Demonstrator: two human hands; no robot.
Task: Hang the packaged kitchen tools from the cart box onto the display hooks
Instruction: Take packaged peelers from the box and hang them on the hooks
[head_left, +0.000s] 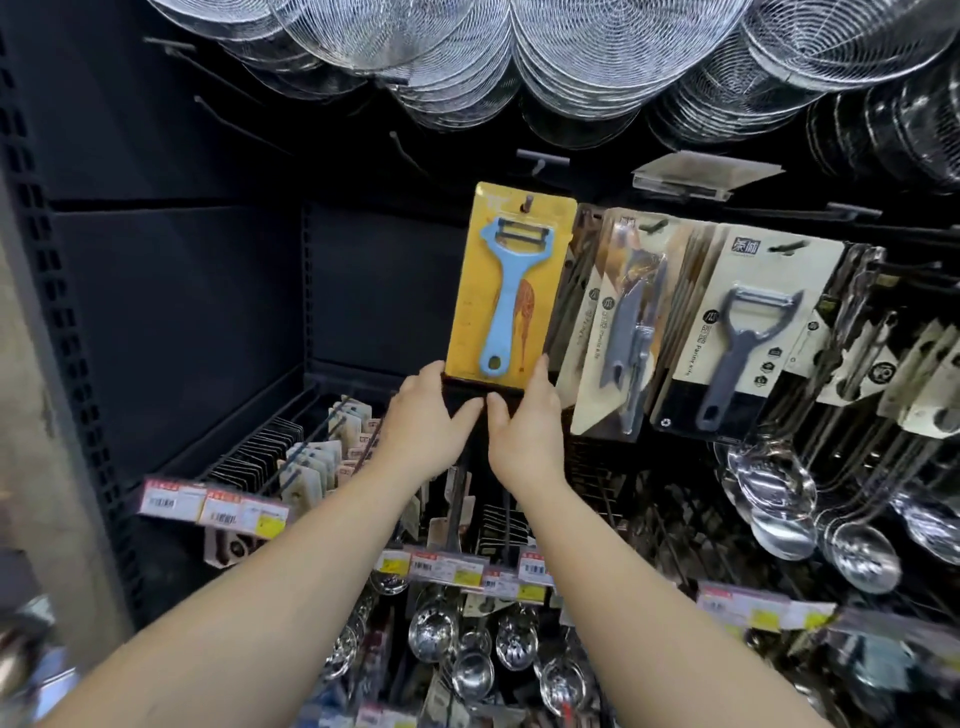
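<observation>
The yellow peeler pack (511, 280) hangs with its hole over the hook (528, 202), just left of the grey packs (748, 332). Both hands, left (427, 422) and right (525, 426), pinch its bottom edge. I'd push it squarely back along the hook, keeping it level, before letting go.

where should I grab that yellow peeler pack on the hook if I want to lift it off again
Grip the yellow peeler pack by its bare bottom edge, coming from below, one hand per corner as the left hand and right hand sit now. The hook pins its top.
</observation>
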